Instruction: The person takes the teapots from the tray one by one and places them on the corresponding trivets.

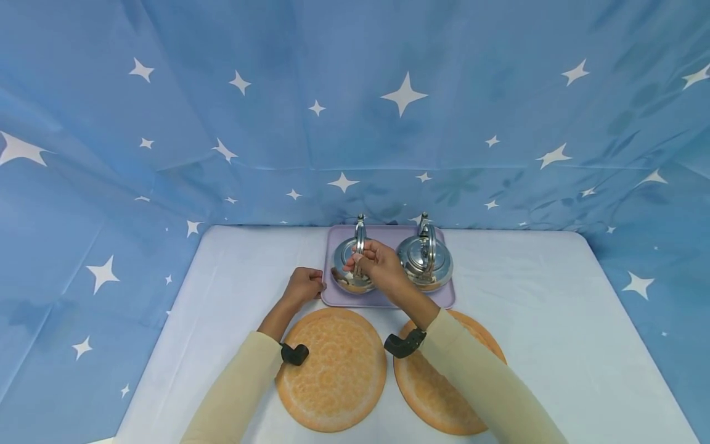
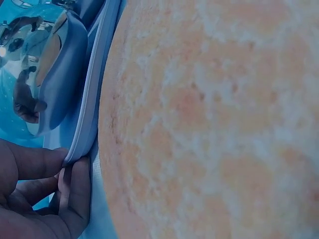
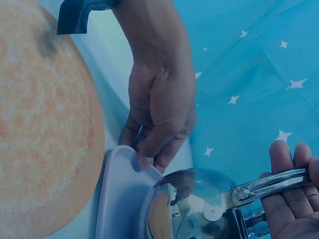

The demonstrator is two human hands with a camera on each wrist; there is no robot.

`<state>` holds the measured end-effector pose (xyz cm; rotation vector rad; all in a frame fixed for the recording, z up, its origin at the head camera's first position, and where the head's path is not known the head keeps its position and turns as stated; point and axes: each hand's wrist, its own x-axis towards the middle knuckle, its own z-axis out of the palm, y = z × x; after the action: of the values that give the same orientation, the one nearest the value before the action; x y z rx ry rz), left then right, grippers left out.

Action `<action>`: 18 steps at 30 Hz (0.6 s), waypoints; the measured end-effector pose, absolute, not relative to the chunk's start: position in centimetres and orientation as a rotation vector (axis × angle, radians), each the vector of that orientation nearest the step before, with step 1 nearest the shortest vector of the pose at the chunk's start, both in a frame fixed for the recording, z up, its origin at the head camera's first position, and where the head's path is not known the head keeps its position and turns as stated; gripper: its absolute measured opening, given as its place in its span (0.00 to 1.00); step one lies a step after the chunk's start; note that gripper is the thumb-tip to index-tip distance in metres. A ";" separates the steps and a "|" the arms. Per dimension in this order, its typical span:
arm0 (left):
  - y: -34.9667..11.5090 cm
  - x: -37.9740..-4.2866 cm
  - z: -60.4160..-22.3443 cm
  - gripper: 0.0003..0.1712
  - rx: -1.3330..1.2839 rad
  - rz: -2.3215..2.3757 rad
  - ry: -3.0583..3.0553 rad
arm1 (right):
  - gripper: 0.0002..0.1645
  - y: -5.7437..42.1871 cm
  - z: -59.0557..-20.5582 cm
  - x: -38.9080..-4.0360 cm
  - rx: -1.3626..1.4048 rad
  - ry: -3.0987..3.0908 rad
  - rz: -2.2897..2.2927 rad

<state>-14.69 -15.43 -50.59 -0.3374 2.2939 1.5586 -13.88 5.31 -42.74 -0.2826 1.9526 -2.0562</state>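
Note:
Two shiny metal kettles stand side by side on a light purple tray (image 1: 383, 300). The left kettle (image 1: 344, 254) has its arched handle (image 3: 271, 186) up, and my right hand (image 1: 384, 266) holds that handle, with the fingers passing under it. Apart from my hands stands the right kettle (image 1: 413, 256), its handle also raised. At the tray's near left corner, my left hand (image 1: 304, 285) pinches the rim between thumb and fingers, as the left wrist view (image 2: 45, 194) shows. The left kettle's wall (image 2: 30, 74) mirrors the hand.
Two round, bread-patterned mats lie in front of the tray: the left mat (image 1: 333, 370) and the right mat (image 1: 438, 394), which my right forearm partly covers. All rest on a white table (image 1: 566, 320). A blue curtain with white stars (image 1: 355, 123) hangs behind the tray.

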 end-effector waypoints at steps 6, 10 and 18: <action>-15.5 -14.8 -50.7 0.23 -0.325 1.566 2.301 | 0.15 5.1 -41.8 -13.3 -0.321 1.974 -2.010; -15.6 -14.9 -50.7 0.21 -0.315 1.557 2.308 | 0.17 5.0 -41.1 -12.8 -0.364 1.954 -2.014; -15.6 -14.9 -50.7 0.16 -0.272 1.568 2.331 | 0.18 5.0 -39.9 -11.5 -0.437 1.859 -2.040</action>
<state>-14.91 -15.57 -50.72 -0.2717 2.3307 1.5679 -11.49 5.00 -39.85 -0.4368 1.8593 -2.0397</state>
